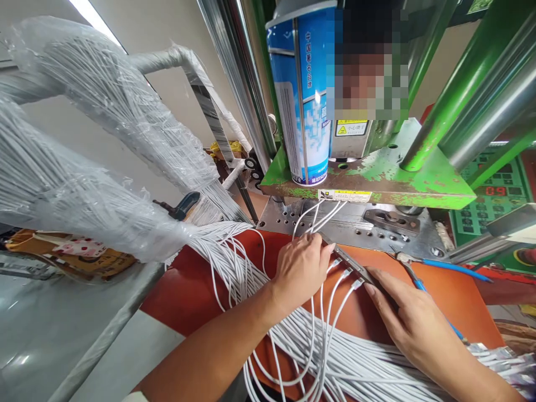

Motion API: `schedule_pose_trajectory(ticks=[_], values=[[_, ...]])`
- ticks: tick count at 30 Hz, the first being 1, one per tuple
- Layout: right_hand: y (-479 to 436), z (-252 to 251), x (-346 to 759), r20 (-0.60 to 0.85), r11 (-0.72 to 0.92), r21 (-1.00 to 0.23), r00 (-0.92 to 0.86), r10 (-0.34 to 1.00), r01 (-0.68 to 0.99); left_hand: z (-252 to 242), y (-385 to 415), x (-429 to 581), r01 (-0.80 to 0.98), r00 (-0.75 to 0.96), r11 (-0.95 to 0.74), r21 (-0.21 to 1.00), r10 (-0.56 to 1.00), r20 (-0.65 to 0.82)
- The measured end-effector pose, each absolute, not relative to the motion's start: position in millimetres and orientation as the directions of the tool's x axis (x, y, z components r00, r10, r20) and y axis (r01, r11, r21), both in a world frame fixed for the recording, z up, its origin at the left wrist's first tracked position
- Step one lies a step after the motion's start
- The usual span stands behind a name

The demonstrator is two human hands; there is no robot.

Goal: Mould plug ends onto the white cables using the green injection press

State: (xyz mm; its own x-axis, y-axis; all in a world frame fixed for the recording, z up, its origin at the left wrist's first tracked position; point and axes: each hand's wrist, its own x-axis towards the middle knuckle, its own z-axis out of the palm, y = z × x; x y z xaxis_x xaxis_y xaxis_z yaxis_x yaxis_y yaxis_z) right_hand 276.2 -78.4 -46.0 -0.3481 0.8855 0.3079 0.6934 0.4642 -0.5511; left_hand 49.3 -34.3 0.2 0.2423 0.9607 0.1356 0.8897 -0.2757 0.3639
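Observation:
A narrow dark metal bar [350, 262] with white cable plugs [345, 273] seated along it lies slantwise between my hands. My left hand [302, 265] closes on its far left end, thumb stretched along the edge. At the near right end, my right hand [412, 315] grips the bar between thumb and fingers. Thin white cables hang down from the plugs and loop over the thick bundle of white cables [251, 279] on the orange-red table top [444, 290]. Other white cables [316, 215] run under the press just beyond my left hand.
Ahead stands a green press plate [422, 181] with a blue spray can [307, 106] on it, above a drilled metal bed [285, 215]. Blue-handled pliers [454, 269] lie at right, near a control panel [494, 184]. Plastic-wrapped cables [113, 106] hang over a rack at left.

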Motion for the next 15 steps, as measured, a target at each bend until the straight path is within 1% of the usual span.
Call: schedule_pose_trajectory(ticks=[2,5,8,12,15], values=[[-79.3,-47.9,276.6,0.318,0.478,-0.523,-0.358,0.878,0.706,4.8,-43.6,51.1,0.899,0.280,-0.331,0.287,0.938,0.202],[-80.2,-49.8,278.3,0.319,0.493,-0.500,-0.378,0.869,0.712,2.8,-50.2,53.7,0.889,0.371,-0.391,0.240,0.920,0.126],[-80.0,-52.2,280.0,0.320,0.511,-0.478,-0.400,0.859,0.714,-6.3,-48.6,55.0,0.874,0.431,-0.428,0.231,0.902,0.039],[-79.3,-53.1,280.3,0.272,0.524,-0.484,-0.449,0.851,0.701,-13.0,-44.9,55.1,0.874,0.433,-0.424,0.236,0.901,0.016],[-79.3,-49.5,278.1,0.214,0.497,-0.507,-0.456,0.864,0.704,-8.1,-45.7,55.4,0.896,0.409,-0.404,0.186,0.912,0.009]])
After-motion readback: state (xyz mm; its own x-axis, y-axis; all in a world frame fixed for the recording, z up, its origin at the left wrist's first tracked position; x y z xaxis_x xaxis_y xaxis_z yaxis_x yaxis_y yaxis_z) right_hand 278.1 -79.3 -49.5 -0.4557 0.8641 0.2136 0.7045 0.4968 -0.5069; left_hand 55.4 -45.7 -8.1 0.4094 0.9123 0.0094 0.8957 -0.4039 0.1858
